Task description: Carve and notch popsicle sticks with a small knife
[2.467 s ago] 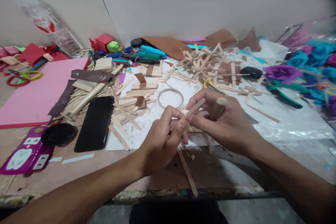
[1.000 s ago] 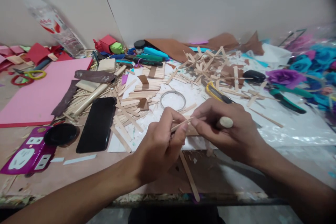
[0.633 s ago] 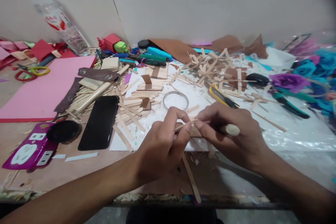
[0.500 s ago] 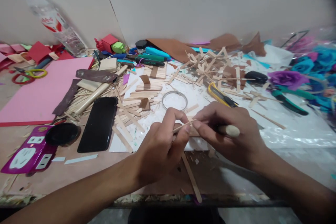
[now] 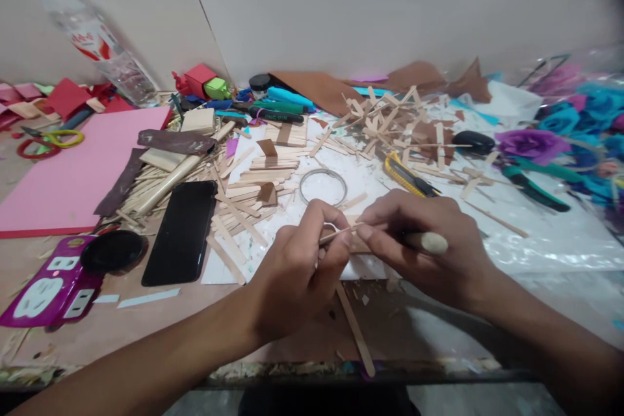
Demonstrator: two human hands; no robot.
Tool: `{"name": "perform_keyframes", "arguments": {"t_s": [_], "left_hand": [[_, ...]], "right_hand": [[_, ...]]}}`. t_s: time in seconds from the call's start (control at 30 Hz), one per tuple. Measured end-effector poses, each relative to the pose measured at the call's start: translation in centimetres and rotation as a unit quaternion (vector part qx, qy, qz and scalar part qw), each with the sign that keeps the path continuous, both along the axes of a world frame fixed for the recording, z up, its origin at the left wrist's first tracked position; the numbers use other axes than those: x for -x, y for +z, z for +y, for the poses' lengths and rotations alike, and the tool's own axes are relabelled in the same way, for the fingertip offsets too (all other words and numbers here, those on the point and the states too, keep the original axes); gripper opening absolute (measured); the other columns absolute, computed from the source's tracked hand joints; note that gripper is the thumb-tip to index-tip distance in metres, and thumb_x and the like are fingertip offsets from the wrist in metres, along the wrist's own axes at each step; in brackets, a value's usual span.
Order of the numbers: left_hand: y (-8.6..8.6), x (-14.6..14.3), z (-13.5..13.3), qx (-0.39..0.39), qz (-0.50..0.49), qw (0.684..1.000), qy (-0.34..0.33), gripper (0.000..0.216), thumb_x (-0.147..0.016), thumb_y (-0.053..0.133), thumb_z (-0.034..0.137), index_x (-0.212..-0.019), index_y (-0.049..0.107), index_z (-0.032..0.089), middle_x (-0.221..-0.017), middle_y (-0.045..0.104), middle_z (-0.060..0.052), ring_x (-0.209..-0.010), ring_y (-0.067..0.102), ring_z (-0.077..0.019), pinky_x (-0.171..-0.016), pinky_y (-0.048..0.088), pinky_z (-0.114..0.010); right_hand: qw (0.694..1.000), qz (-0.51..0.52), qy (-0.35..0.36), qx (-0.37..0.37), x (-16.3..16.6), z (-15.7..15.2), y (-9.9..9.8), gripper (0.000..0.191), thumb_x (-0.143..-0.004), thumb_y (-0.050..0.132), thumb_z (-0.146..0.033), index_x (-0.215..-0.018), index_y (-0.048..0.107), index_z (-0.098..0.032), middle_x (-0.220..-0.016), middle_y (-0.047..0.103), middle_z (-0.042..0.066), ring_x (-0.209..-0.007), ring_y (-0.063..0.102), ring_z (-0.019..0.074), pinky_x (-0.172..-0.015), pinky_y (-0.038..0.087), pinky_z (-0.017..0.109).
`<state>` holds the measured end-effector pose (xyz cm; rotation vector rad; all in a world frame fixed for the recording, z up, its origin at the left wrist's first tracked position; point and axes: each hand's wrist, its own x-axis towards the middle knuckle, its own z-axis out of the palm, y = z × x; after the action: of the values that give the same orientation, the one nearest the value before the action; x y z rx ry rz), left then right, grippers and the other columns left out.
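In front of me, my left hand [image 5: 297, 273] is closed, pinching a thin wooden stick [image 5: 329, 236] between thumb and forefinger. The fingertips of my right hand [image 5: 429, 260] meet the stick's other end. A pale rounded handle [image 5: 431, 243] pokes out of my right hand's grasp; the rest of that tool is hidden by the fingers. Below both hands, a flat craft stick [image 5: 357, 331] lies across the table's front edge. A metal ring [image 5: 323, 188] rests on the white sheet [image 5: 312, 162] just beyond my fingers.
Craft sticks [image 5: 266, 172] are piled beyond my left hand, beside a black phone [image 5: 180, 234] and a purple power strip [image 5: 46, 283]. A yellow cutter [image 5: 402, 175] and green-handled pliers [image 5: 536, 188] lie right. Pink paper [image 5: 97, 162], scissors [image 5: 49, 141] and a bottle [image 5: 100, 45] are at left.
The view has shifted slightly. Both hands keep their hold with almost no movement; the stick between them sits at nearly the same angle.
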<state>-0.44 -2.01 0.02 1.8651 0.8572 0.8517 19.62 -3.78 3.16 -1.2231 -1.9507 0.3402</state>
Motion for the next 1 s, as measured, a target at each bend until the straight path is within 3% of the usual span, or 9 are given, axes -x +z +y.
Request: {"name": "perform_keyframes", "arguments": {"t_s": [0.13,0.27,0.43,0.63,0.8,1.0], "left_hand": [[0.4,-0.2,0.4,0.008,0.002,1.0,0.022,0.014,-0.102,0.059,0.032,-0.095,0.059,0.02,-0.076,0.068,-0.001,-0.066,0.064,-0.013,-0.059,0.042,-0.026],[0.7,-0.7,0.7,0.128,-0.057,0.989,0.039,0.016,-0.096,0.066,0.03,-0.086,0.06,0.019,-0.068,0.061,0.002,-0.055,0.052,-0.0084,-0.048,0.035,-0.021],[1.0,-0.9,0.9,0.251,-0.144,0.957,0.013,0.019,-0.094,0.071,0.03,-0.085,0.057,0.019,-0.057,0.045,0.008,-0.043,0.031,-0.0025,-0.04,0.024,-0.015],[1.0,-0.6,1.3,0.315,-0.173,0.933,-0.012,0.019,-0.093,0.072,0.03,-0.089,0.058,0.019,-0.053,0.047,0.009,-0.04,0.035,-0.0028,-0.038,0.027,-0.013],[1.1,-0.5,1.6,0.355,-0.185,0.916,-0.027,0.021,-0.092,0.074,0.031,-0.092,0.057,0.019,-0.057,0.058,0.006,-0.037,0.043,-0.0032,-0.035,0.033,-0.012],[1.3,-0.7,1.7,0.361,-0.212,0.908,-0.009,0.026,-0.087,0.08,0.031,-0.09,0.058,0.017,-0.056,0.06,0.005,-0.033,0.042,-0.002,-0.034,0.031,-0.011]], "right_hand": [[1.0,-0.019,-0.009,0.005,0.0,-0.1,0.0,0.009,-0.087,0.067,-0.015,-0.081,0.068,-0.021,-0.055,0.065,-0.007,-0.04,0.051,0.0066,-0.041,0.033,0.019],[0.999,-0.034,-0.004,-0.016,0.1,-0.4,-0.5,0.009,-0.088,0.067,-0.013,-0.083,0.068,-0.021,-0.063,0.071,-0.005,-0.047,0.058,0.0081,-0.048,0.04,0.02],[0.999,-0.021,-0.007,-0.029,0.3,-0.5,-0.8,0.007,-0.089,0.068,-0.014,-0.086,0.069,-0.02,-0.066,0.073,-0.003,-0.049,0.061,0.0084,-0.049,0.042,0.02],[0.999,-0.034,-0.009,-0.028,0.1,-0.5,-0.9,0.007,-0.092,0.068,-0.017,-0.086,0.07,-0.021,-0.067,0.073,-0.002,-0.047,0.056,0.0088,-0.046,0.039,0.021],[0.998,-0.057,-0.01,-0.012,0.0,-0.4,-1.3,0.004,-0.097,0.067,-0.022,-0.093,0.069,-0.023,-0.065,0.071,-0.004,-0.045,0.055,0.0086,-0.046,0.037,0.022],[0.995,-0.097,0.017,-0.013,-0.1,-0.5,-1.8,0.01,-0.103,0.059,-0.026,-0.098,0.067,-0.023,-0.07,0.073,-0.003,-0.053,0.065,0.0115,-0.054,0.045,0.023]]}}
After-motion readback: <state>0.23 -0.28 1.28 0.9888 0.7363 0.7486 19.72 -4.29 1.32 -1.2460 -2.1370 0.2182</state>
